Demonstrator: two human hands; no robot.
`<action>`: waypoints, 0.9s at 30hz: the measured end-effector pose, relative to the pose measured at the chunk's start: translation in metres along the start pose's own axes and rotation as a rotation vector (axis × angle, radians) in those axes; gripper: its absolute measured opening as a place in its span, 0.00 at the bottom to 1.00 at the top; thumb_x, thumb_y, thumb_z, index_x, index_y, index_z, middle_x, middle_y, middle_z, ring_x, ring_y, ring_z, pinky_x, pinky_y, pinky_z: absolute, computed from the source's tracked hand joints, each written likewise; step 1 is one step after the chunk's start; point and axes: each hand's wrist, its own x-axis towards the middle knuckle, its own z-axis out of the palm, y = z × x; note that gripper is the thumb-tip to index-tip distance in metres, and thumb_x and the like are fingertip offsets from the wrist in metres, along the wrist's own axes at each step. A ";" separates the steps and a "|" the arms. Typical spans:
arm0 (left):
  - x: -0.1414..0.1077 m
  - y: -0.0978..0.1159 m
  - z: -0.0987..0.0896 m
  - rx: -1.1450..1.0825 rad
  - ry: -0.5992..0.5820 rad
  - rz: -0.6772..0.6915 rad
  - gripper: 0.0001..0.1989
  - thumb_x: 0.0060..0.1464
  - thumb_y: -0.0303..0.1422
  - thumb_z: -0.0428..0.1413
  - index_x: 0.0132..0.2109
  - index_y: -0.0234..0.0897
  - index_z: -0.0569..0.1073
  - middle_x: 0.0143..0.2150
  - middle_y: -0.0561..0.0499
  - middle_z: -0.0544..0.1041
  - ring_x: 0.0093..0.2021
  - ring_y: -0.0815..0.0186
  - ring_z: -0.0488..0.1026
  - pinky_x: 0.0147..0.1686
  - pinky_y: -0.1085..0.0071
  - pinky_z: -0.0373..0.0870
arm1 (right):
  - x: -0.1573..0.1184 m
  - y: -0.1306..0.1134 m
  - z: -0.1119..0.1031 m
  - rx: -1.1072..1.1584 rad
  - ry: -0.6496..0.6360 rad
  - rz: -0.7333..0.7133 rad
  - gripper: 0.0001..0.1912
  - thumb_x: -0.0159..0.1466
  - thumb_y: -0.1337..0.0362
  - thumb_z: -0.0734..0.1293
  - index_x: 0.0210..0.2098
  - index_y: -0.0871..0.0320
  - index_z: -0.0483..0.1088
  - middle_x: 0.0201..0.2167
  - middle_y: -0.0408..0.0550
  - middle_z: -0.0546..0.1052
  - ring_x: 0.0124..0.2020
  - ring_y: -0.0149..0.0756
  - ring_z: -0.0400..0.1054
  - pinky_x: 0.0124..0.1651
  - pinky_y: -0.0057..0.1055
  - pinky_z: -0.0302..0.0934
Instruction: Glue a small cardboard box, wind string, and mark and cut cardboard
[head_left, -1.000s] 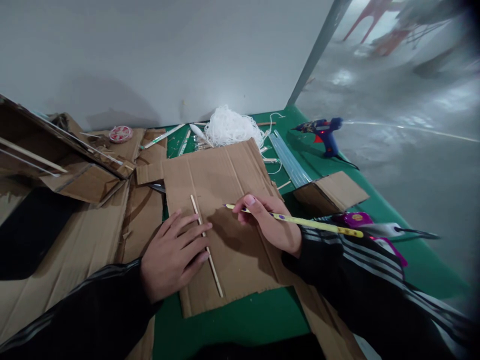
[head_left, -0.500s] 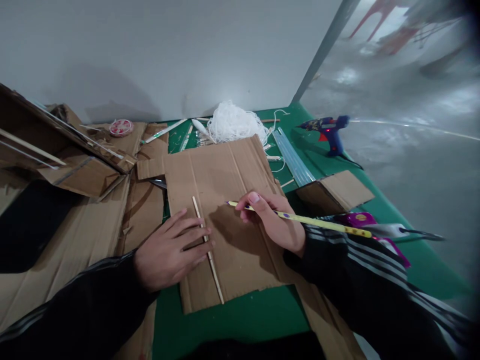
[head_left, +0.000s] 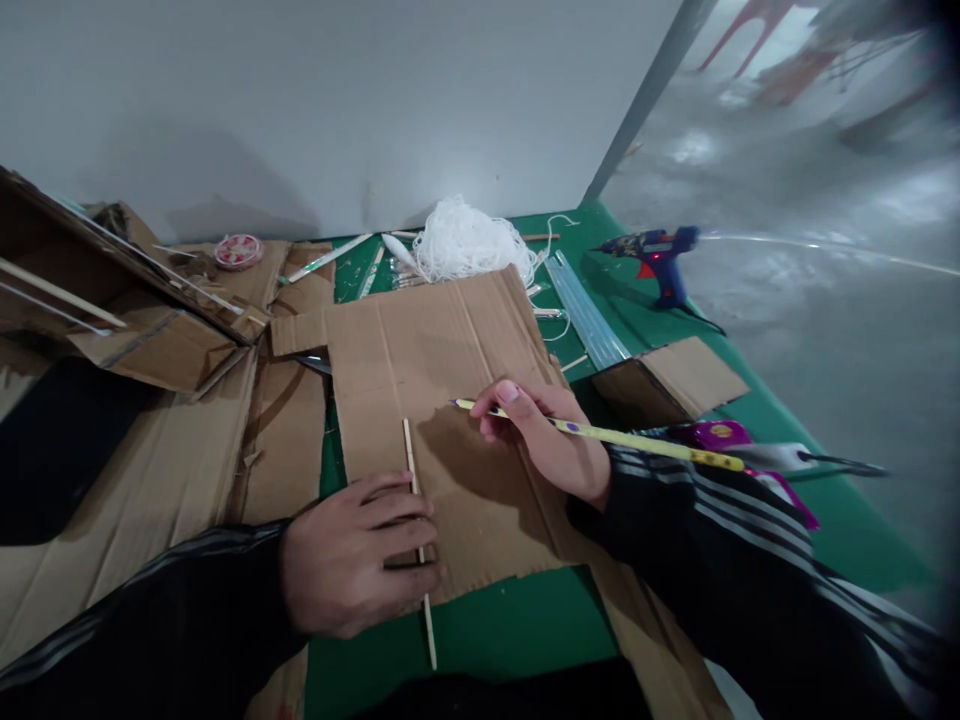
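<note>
My left hand (head_left: 364, 555) lies over a thin wooden stick (head_left: 429, 625), its fingers apart and resting across the stick's middle. The stick lies nearly lengthwise on a flat cardboard sheet (head_left: 442, 340), and its near end sticks out past the sheet's front edge. In my right hand (head_left: 544, 435) is a yellow patterned pencil (head_left: 637, 440), pinched near its point between thumb and fingers. The pencil's tip is just above or touching the cardboard; I cannot tell which. The left thumb is hidden.
A blue hot glue gun (head_left: 664, 262) stands at the right with clear glue sticks (head_left: 589, 315) beside it. White string (head_left: 469, 243) is heaped at the back. A small cardboard box (head_left: 671, 380) sits right of the sheet. A cardboard structure (head_left: 161, 345) fills the left.
My left hand has slid the wooden stick toward me and slightly right, so its near end now passes the sheet's edge. My right hand and the pencil have hardly moved.
</note>
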 end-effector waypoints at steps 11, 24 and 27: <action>-0.001 -0.015 -0.006 0.069 0.013 -0.075 0.12 0.56 0.37 0.59 0.48 0.47 0.76 0.46 0.50 0.77 0.54 0.57 0.69 0.62 0.51 0.58 | -0.001 -0.002 0.000 -0.019 -0.010 -0.013 0.24 0.69 0.47 0.58 0.31 0.60 0.72 0.23 0.44 0.71 0.25 0.28 0.65 0.30 0.26 0.58; -0.004 -0.044 -0.018 0.235 -0.005 -0.020 0.14 0.58 0.37 0.57 0.52 0.48 0.75 0.52 0.52 0.77 0.57 0.58 0.68 0.61 0.55 0.60 | 0.000 0.001 -0.001 -0.017 -0.021 -0.006 0.25 0.68 0.45 0.57 0.32 0.60 0.72 0.23 0.44 0.71 0.25 0.29 0.65 0.30 0.27 0.59; -0.002 -0.051 -0.021 0.251 -0.008 0.009 0.13 0.59 0.37 0.57 0.51 0.48 0.75 0.52 0.51 0.77 0.56 0.58 0.68 0.60 0.56 0.62 | 0.000 0.001 0.000 -0.015 -0.018 -0.008 0.26 0.68 0.45 0.58 0.32 0.60 0.72 0.23 0.44 0.71 0.25 0.30 0.65 0.30 0.27 0.59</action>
